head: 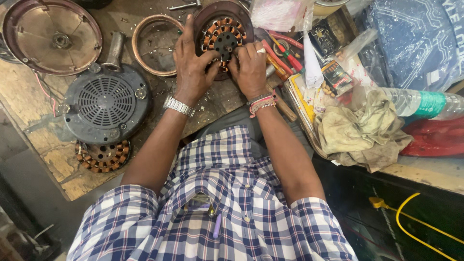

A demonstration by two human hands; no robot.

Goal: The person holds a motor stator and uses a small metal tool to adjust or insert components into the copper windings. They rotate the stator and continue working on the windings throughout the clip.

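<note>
A round fan stator with copper coils (224, 38) lies inside a brown metal cover (211, 17) at the top middle of the wooden bench. My left hand (190, 65), a metal watch on its wrist, grips the stator's left side with fingers spread over its rim. On the stator's lower right edge rests my right hand (250, 70), with threads around its wrist, fingers curled and pressing at the coils. Whether it holds a small tool I cannot tell.
A grey ribbed motor housing (105, 104) and a second copper-wound stator (102, 155) lie at the left. Two round covers (50, 36) (153, 46) sit at the back. Screwdrivers (282, 53), a dirty rag (360, 133), a plastic bottle (425, 102) and plastic bags crowd the right.
</note>
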